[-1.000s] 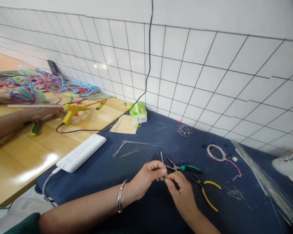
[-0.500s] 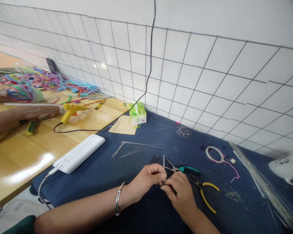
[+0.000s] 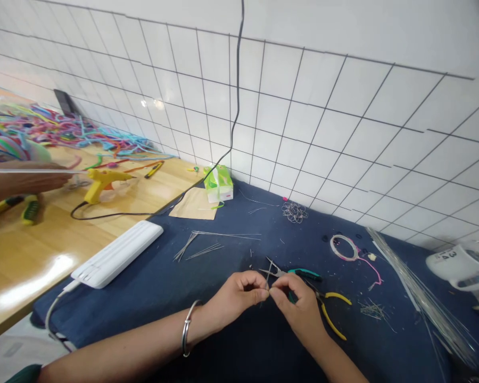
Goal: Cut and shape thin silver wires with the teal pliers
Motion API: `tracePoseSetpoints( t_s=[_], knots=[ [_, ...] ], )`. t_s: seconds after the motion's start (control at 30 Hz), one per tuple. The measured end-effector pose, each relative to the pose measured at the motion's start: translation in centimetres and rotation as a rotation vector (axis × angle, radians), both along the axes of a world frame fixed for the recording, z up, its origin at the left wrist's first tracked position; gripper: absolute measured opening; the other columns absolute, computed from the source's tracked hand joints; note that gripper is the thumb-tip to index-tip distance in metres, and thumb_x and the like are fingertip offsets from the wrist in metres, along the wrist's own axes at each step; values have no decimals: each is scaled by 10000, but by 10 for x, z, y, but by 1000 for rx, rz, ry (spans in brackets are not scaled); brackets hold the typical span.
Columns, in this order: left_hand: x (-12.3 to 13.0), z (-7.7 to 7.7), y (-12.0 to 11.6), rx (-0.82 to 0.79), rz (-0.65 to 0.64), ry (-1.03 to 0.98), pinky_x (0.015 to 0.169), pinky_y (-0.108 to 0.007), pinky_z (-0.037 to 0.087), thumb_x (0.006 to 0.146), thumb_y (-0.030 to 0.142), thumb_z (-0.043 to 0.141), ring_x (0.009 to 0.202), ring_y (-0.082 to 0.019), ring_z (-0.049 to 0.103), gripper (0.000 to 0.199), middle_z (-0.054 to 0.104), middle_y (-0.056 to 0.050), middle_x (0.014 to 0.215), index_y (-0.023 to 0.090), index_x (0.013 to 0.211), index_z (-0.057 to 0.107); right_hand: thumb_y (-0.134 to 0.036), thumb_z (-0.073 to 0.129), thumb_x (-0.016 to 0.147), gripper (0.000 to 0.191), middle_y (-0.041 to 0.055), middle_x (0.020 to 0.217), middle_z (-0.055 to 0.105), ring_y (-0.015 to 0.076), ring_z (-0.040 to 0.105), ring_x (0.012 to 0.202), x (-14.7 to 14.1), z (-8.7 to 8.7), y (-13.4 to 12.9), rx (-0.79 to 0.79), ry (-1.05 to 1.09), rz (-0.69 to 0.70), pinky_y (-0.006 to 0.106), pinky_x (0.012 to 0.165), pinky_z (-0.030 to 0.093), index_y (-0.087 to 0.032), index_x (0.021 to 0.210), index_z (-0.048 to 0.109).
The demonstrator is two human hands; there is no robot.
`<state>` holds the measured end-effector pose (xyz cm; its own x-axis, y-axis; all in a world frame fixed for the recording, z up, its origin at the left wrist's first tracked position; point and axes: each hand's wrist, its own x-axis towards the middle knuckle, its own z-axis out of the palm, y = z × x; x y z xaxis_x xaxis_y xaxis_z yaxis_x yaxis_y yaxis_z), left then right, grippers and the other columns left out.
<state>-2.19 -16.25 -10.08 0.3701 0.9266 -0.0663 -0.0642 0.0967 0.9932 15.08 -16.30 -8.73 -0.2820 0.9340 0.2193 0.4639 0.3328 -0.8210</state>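
Observation:
My left hand (image 3: 239, 292) pinches a short length of thin silvery wire (image 3: 268, 275) between thumb and forefinger, and its upper end sticks up above the fingertips. Against it, my right hand (image 3: 297, 303) is closed with thumb and forefinger pressed together at the same spot; the wire's lower part is mostly hidden. Just behind my fingertips lie long-nose pliers with teal handles (image 3: 305, 273). Partly covered by my right hand are pliers with yellow handles (image 3: 334, 324). Cut wires (image 3: 205, 251) and a bent-wire flower shape (image 3: 294, 211) rest farther back on the dark blue cloth.
A white power bank (image 3: 117, 255) with a cable lies left. Behind are a tissue pack (image 3: 219, 185) and a yellow glue gun (image 3: 101, 185) beside another person's hand (image 3: 43, 178). At right are a wire coil (image 3: 335, 249), a wire bundle (image 3: 421, 295) and a white mug (image 3: 459, 268).
My right fingers have drawn up level with my left fingertips, into a pinch. The wire now leans slightly instead of standing upright. The whole view has shifted a little.

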Motion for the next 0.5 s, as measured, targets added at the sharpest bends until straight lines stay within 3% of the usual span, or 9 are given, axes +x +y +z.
tracePoseSetpoints(
  t_s=[0.17,0.5],
  knots=[
    [2,-5,-3,44,-130,111,566,-216,314,765,228,570,591,-93,396,98,478,23,633,142,720,585,-277,533,787,111,0,738,592,139,536,702,4,5,2,-206,138,-67,242,665,429,-181,794,588],
    [4,-10,-5,42,-166,167,582,-218,350,763,202,563,605,-100,453,82,532,13,646,140,713,577,-220,534,777,91,-19,684,564,115,500,657,5,2,2,-239,189,-66,220,629,405,-173,725,592]
  ],
)
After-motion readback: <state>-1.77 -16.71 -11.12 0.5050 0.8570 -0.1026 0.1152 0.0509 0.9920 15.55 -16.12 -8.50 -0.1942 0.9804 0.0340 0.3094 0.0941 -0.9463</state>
